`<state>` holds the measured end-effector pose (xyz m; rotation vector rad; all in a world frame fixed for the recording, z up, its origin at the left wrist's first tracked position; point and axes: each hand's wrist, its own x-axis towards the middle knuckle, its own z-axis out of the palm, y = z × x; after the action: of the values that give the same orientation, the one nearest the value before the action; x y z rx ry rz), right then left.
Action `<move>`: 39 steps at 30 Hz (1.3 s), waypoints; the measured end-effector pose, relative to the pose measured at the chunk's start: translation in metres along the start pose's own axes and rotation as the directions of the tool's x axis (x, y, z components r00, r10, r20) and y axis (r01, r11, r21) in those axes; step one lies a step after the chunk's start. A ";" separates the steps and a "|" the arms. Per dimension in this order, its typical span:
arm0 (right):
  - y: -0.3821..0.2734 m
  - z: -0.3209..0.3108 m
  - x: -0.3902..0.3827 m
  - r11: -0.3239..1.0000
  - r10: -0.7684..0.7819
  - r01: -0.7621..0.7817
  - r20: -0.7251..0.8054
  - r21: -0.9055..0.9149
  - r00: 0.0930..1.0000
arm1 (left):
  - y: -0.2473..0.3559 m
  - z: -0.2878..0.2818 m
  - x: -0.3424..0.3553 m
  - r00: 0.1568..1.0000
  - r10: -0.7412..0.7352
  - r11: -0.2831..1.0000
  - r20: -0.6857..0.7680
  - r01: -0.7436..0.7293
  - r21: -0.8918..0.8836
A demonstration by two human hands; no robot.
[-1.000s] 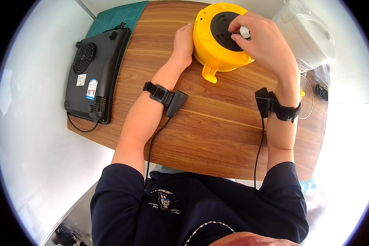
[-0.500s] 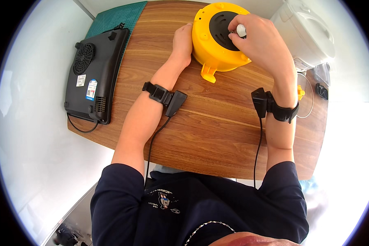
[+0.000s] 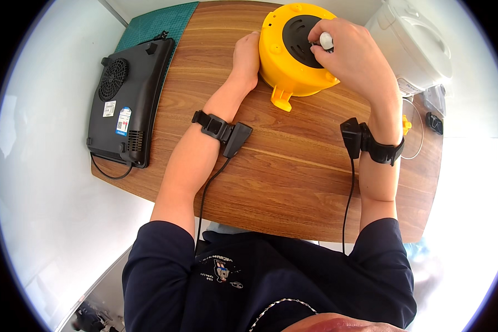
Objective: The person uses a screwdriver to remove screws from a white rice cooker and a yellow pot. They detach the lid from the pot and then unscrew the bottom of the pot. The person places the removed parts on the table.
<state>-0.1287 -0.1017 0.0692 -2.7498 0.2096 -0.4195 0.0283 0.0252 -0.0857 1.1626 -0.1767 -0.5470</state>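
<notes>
A round yellow appliance (image 3: 273, 69) with a black slotted plate (image 3: 302, 54) on top stands at the back of the table. Its short yellow lug (image 3: 281, 100) sticks out toward me. My left hand (image 3: 246, 60) grips the appliance's left side, with the fingertips hidden from sight. Over the black plate, my right hand (image 3: 351, 52) is closed in a pinch around a screwdriver-like tool with a white rounded handle end (image 3: 326, 40). The tool's tip is hidden by my fingers.
An upturned black induction cooker (image 3: 112, 110) rests partly on a green cutting mat (image 3: 155, 23) at the left. On the right are a white lidded appliance (image 3: 412, 47), a thin white cable (image 3: 422, 138), a small yellow part (image 3: 406, 125) and a black object (image 3: 434, 123). Wrist-strapped devices trail black cables.
My right hand and the white-ended tool have shifted very slightly to the right. My left hand and the yellow appliance stay where they were.
</notes>
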 end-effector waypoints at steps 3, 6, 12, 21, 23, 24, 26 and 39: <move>0.003 0.002 0.001 0.999 -0.046 0.045 -0.021 -0.026 0.999 | -0.002 -0.001 0.001 1.000 0.007 1.000 0.016 -0.006 -0.023; -0.001 0.000 0.001 0.998 -0.062 0.062 -0.004 -0.016 0.998 | -0.002 -0.003 0.002 1.000 0.006 1.000 0.018 -0.005 -0.022; 0.004 0.005 0.002 0.986 -0.165 0.166 -0.059 0.010 0.985 | 0.004 0.003 -0.004 1.000 -0.016 1.000 0.005 0.016 -0.016; 0.000 0.005 0.001 0.999 -0.002 0.004 -0.047 0.042 0.999 | 0.002 0.001 -0.002 1.000 -0.006 1.000 0.016 0.006 -0.003; 0.000 0.004 0.001 0.997 0.026 -0.023 -0.035 0.074 0.999 | 0.003 0.001 -0.003 1.000 -0.009 1.000 0.010 0.009 -0.005; 0.000 0.003 0.001 0.994 0.039 -0.035 -0.029 0.103 0.999 | 0.002 0.001 -0.002 1.000 -0.005 1.000 0.011 0.005 -0.005; 0.000 0.002 0.000 0.990 0.055 -0.052 -0.018 0.130 0.998 | 0.001 0.000 -0.002 1.000 0.005 1.000 0.014 -0.005 -0.006; 0.001 0.002 0.000 0.998 -0.020 0.021 -0.024 0.060 1.000 | 0.003 0.000 -0.004 0.999 0.001 1.000 0.036 -0.001 0.003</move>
<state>-0.1282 -0.1020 0.0667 -2.6916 0.1718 -0.4557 0.0255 0.0277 -0.0825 1.1556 -0.2090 -0.5678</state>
